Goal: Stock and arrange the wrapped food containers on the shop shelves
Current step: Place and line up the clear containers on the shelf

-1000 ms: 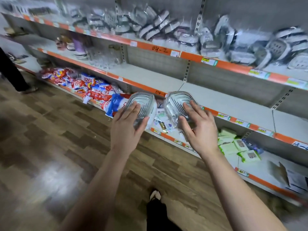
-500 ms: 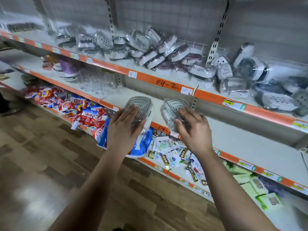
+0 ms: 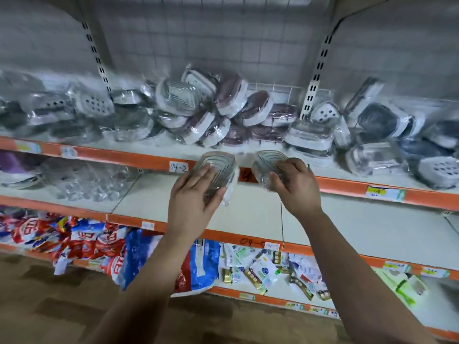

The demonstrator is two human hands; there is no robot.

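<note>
Clear plastic: 2 wrapped containers in hand at the top shelf's edge; stocking step, neither placed yet.

Left hand (image 3: pixel 196 197) holds the left container (image 3: pixel 219 163), fingers laid over its ribbed face and thumb at the side. Right hand (image 3: pixel 295 187) grips the right container (image 3: pixel 267 161), fingers curled round its near end. Both containers are in the air, near each other but apart, just in front of the orange strip (image 3: pixel 119 154) by the 04-2 tag (image 3: pixel 178 167). Behind the strip is a loose pile (image 3: pixel 223 112) of similar wrapped containers, many tilted, with a thin band of bare shelf along the front. The middle shelf (image 3: pixel 248 212) lies below the hands. Judgement: the next move is to lift both over the strip and set them in the front band, flat or leaned on the pile. The film looks slippery, so a nudge may shift the pile.
</note>
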